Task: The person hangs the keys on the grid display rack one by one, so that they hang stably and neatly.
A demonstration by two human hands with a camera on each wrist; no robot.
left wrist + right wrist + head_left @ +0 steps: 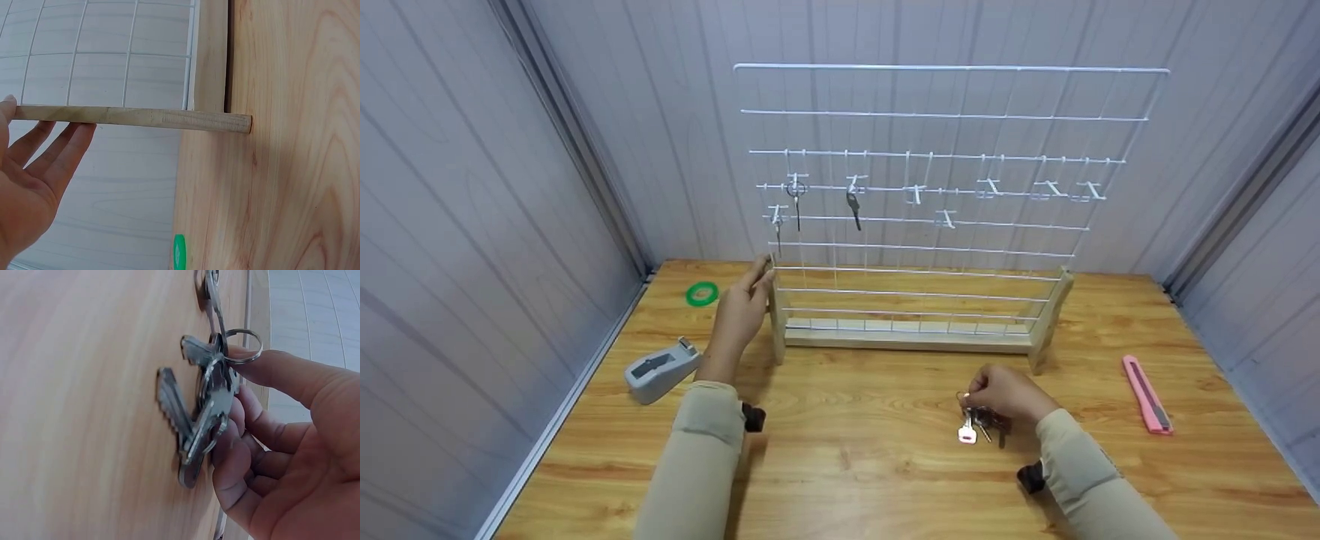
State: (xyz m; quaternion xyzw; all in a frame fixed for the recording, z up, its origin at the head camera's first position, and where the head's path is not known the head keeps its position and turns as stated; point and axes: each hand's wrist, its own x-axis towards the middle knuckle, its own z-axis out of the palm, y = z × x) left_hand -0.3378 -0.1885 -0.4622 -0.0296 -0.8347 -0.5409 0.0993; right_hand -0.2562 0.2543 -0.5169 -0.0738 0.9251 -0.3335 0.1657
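Observation:
A white wire grid rack [952, 68] stands in a wooden base [907, 341]. My left hand [744, 306] grips the rack's left wooden upright [140, 116], thumb on one side and fingertips on the other in the left wrist view. Low over the table, my right hand [1011, 394] pinches a bunch of metal keys [219, 396] with split rings. One bright key [967, 433] dangles below the fingers. Single keys hang from three hooks on the rack's left part: a dark key [853, 208], a second key [798, 215] and a lower one [778, 234].
More white hooks [991, 187] on the grid's right part show no keys. A grey tape dispenser [660, 370] and a green tape roll [702, 294] lie at the left. At the right lies a pink utility knife [1146, 394]. Panelled walls [457, 187] enclose the wooden table [840, 480].

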